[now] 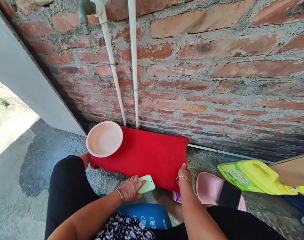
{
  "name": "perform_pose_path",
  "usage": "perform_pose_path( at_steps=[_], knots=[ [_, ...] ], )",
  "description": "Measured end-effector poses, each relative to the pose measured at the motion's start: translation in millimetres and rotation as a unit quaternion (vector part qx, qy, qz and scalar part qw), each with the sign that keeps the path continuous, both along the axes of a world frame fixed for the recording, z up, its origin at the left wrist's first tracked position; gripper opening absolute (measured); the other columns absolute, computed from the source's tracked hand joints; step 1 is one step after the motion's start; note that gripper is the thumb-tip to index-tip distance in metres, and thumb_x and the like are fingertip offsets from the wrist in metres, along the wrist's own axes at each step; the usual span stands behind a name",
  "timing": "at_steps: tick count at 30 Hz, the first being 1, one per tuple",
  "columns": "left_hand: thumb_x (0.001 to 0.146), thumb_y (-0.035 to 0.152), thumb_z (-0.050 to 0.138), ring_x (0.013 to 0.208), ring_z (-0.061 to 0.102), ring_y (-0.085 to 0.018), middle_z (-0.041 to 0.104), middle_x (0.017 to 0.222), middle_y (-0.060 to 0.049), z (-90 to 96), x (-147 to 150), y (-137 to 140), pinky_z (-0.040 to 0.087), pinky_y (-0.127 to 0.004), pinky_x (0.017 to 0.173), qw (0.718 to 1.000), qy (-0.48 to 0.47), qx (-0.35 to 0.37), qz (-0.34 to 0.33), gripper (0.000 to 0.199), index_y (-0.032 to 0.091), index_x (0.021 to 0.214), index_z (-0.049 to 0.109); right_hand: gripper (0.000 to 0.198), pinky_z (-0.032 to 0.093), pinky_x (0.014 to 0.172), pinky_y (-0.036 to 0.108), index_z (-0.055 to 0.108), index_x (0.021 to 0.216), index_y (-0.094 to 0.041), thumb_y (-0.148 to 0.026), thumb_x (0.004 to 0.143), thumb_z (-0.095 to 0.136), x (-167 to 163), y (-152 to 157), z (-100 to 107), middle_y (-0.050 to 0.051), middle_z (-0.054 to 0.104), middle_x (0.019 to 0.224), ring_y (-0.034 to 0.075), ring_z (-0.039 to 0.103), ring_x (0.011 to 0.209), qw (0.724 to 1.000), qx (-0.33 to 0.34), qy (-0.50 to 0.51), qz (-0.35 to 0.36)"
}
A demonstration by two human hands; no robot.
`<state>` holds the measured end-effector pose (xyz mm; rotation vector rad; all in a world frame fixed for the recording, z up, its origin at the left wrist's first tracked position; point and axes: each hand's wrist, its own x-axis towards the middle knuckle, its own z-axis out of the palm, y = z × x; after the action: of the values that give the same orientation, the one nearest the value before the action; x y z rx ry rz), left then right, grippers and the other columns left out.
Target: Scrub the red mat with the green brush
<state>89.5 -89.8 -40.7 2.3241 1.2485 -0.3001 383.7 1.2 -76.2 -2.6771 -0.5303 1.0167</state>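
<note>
A wet-looking red cloth (152, 150) lies spread over a low support at the foot of the wall. My left hand (130, 190) is closed around a light green scrub brush (147, 184), at the cloth's near edge. Only the smooth back and a small hole in its end show; the underside is hidden. My right hand (184, 175) grips the cloth's right edge, thumb on top. A pale pink basin (104, 139) rests on the cloth's left end, with its inside facing up.
A brick wall (181, 73) stands behind, with white pipes (134, 66) and a green tap (84, 16). A yellow detergent jug (254, 176) lies on its side at right, near a pink plastic item (209, 187). A blue printed bag (147, 213) is below my arms.
</note>
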Motion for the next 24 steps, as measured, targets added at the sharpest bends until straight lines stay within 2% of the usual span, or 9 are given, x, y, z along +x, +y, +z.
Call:
perform_pose_path(
  at_steps=[5,8,11,13,15,17,20,22,24],
  knots=[
    [0.087,0.033,0.047,0.094,0.055,-0.018,0.052,0.111,-0.007,11.5,-16,37,0.048,-0.031,0.084,0.962,0.004,0.074,0.263,0.053,0.026,0.137,0.032,0.069,0.044,0.088,0.050,0.054,0.123,-0.003,-0.053,0.092,0.018,-1,-1,3,0.026,0.059,0.118,0.038,0.054,0.113,1.000,0.000,0.000,-0.004],
    [0.088,0.032,0.046,0.087,0.056,-0.017,0.052,0.107,-0.008,7.3,-21,44,0.048,-0.029,0.078,0.933,0.034,0.089,0.346,0.051,0.022,0.137,0.033,0.069,0.044,0.089,0.048,0.055,0.123,-0.004,-0.053,0.092,0.017,-1,-2,1,0.026,0.060,0.116,0.037,0.055,0.113,1.000,-0.003,-0.001,-0.003],
    [0.084,0.038,0.051,0.101,0.055,-0.022,0.050,0.115,-0.012,-5.4,-10,28,0.045,-0.035,0.087,0.962,0.056,0.080,0.256,0.058,0.019,0.136,0.034,0.069,0.045,0.088,0.047,0.054,0.123,-0.005,-0.053,0.092,0.017,0,-2,-1,0.025,0.061,0.116,0.036,0.056,0.112,1.000,-0.002,-0.002,0.004],
    [0.081,0.042,0.056,0.111,0.050,-0.027,0.046,0.125,-0.014,-13.0,2,13,0.042,-0.040,0.092,0.992,0.055,0.041,0.105,0.065,0.022,0.138,0.032,0.068,0.045,0.088,0.047,0.054,0.123,-0.005,-0.052,0.092,0.016,1,-2,-2,0.025,0.060,0.117,0.036,0.056,0.112,1.000,0.001,-0.003,0.013],
    [0.079,0.046,0.058,0.117,0.046,-0.028,0.042,0.132,-0.014,-15.7,11,5,0.039,-0.044,0.096,0.999,0.037,0.013,-0.024,0.070,0.026,0.140,0.029,0.069,0.045,0.087,0.046,0.054,0.123,-0.004,-0.051,0.092,0.015,1,-1,-1,0.025,0.060,0.118,0.036,0.056,0.111,1.000,-0.003,-0.005,0.021],
    [0.080,0.047,0.057,0.118,0.045,-0.028,0.041,0.133,-0.013,-12.4,13,8,0.038,-0.045,0.098,0.999,0.018,0.028,-0.038,0.069,0.029,0.140,0.029,0.069,0.045,0.086,0.046,0.054,0.124,-0.004,-0.051,0.092,0.015,0,-1,1,0.025,0.060,0.118,0.035,0.057,0.110,1.000,-0.010,-0.009,0.024],
    [0.084,0.044,0.051,0.109,0.050,-0.024,0.048,0.122,-0.011,-0.3,1,32,0.041,-0.038,0.093,0.985,0.014,0.087,0.149,0.058,0.026,0.136,0.034,0.069,0.045,0.087,0.047,0.054,0.124,-0.005,-0.052,0.091,0.015,-1,-2,4,0.024,0.059,0.119,0.036,0.056,0.110,1.000,-0.013,-0.010,0.021],
    [0.087,0.041,0.047,0.097,0.055,-0.021,0.052,0.111,-0.010,7.6,-10,50,0.045,-0.033,0.085,0.950,0.026,0.098,0.294,0.053,0.021,0.134,0.036,0.070,0.045,0.087,0.049,0.055,0.124,-0.006,-0.053,0.091,0.015,-2,-1,5,0.024,0.059,0.120,0.037,0.056,0.110,1.000,-0.015,-0.007,0.015],
    [0.087,0.039,0.046,0.090,0.057,-0.020,0.053,0.105,-0.010,11.3,-15,59,0.046,-0.031,0.079,0.922,0.050,0.089,0.373,0.052,0.017,0.133,0.037,0.070,0.044,0.087,0.049,0.055,0.123,-0.006,-0.054,0.091,0.015,-2,-1,4,0.024,0.059,0.119,0.038,0.056,0.110,1.000,-0.018,-0.009,0.008]
  ],
)
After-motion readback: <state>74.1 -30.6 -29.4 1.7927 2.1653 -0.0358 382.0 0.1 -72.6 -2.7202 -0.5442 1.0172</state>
